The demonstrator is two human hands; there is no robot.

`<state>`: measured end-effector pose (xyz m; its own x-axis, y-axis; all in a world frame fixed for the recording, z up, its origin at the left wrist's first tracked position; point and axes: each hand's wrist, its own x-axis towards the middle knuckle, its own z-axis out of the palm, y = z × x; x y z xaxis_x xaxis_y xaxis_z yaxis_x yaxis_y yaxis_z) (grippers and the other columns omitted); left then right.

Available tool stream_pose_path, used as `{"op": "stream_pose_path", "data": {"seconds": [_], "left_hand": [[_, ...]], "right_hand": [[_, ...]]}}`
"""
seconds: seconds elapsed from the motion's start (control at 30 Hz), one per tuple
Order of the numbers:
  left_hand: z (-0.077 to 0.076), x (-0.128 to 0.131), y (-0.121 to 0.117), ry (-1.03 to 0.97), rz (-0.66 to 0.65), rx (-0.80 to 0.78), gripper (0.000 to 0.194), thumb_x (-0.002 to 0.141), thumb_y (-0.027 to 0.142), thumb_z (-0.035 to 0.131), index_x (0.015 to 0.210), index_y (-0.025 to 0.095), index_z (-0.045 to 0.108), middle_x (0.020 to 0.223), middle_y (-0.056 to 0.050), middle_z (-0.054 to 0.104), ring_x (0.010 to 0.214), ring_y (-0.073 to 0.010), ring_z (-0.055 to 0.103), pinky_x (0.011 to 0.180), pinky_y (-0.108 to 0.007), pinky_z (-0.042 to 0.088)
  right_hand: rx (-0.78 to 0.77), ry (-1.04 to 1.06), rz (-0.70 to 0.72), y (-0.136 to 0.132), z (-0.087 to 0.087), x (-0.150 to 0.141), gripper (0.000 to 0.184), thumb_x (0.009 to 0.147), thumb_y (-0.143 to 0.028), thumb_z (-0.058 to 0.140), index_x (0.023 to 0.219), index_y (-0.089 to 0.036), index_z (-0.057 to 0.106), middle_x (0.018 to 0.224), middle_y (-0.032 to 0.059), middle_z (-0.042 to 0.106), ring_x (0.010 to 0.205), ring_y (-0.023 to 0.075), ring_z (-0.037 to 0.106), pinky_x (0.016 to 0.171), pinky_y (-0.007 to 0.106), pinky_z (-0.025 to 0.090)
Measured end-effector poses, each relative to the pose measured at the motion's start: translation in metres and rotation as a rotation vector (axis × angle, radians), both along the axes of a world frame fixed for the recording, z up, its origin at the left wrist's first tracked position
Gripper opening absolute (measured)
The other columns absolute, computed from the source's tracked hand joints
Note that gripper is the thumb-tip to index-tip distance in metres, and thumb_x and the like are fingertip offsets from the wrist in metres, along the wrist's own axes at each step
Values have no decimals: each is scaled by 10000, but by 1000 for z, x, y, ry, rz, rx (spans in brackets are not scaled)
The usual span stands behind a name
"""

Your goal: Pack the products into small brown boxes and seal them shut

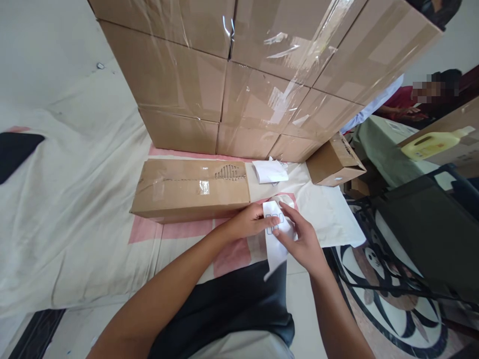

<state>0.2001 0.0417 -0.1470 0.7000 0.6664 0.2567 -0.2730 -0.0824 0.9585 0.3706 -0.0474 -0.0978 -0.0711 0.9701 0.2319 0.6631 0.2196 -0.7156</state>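
Between my two hands is a white sheet of paper (276, 252) with several blue rounded outlines on it. My left hand (251, 220) is closed on its left side, thumb lying across the front. My right hand (301, 234) pinches the paper from the right, its thumb close to my left thumb. The lower end of the paper hangs free and curls over my lap. Just beyond my left hand lies a long brown cardboard box (187, 192), with bits of clear tape and a torn patch on top. A folded white paper (270, 171) rests beside that box.
A tall stack of taped cardboard boxes (258, 94) rises behind. To the right sits a smaller carton (333, 162). A dark chair (430, 224) stands at the right, near a yellow bottle (430, 144) and another person (407, 107). Pale cloth (93, 214) spreads at the left.
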Motion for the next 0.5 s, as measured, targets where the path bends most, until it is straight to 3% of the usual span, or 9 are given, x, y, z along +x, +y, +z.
{"op": "stream_pose_path", "data": {"seconds": [0.1, 0.2, 0.3, 0.4, 0.5], "left_hand": [[-3, 3, -3, -2, 112, 22, 445, 902, 609, 648, 838, 169, 644, 733, 4, 595, 673, -130, 532, 639, -251, 436], [-7, 3, -5, -25, 314, 67, 323, 915, 495, 657, 1049, 210, 585, 771, 34, 525, 673, -118, 479, 646, -245, 416], [-8, -2, -2, -59, 462, 177, 409, 824, 415, 743, 1149, 232, 575, 936, -11, 544, 860, -165, 525, 812, -307, 469], [-4, -9, 3, 15, 495, 534, 408, 788, 361, 759, 1171, 253, 668, 1139, -73, 574, 1077, -236, 543, 983, -404, 461], [-1, -12, 5, 169, 505, 926, 284, 864, 304, 682, 1143, 272, 725, 1251, -88, 589, 1142, -253, 535, 1040, -435, 435]], "right_hand": [[-50, 65, -53, 0, 1, -7, 217, 946, -383, 687, 1081, -217, 726, 1009, 45, 761, 898, 224, 717, 787, 310, 571], [-41, 13, -112, -2, 1, -9, 192, 983, -375, 634, 968, -202, 715, 856, 21, 728, 759, 193, 671, 688, 285, 533], [-30, -84, -106, -4, 3, -4, 193, 1005, -362, 606, 1003, -203, 715, 890, 34, 736, 783, 202, 675, 699, 293, 526], [-39, -199, -29, -7, 7, 2, 177, 1017, -331, 593, 1088, -220, 711, 980, 47, 751, 869, 223, 698, 758, 315, 535], [-4, -364, 28, -9, 10, 6, 201, 1030, -296, 564, 1167, -224, 693, 1031, 69, 749, 919, 249, 700, 796, 349, 536]]}}
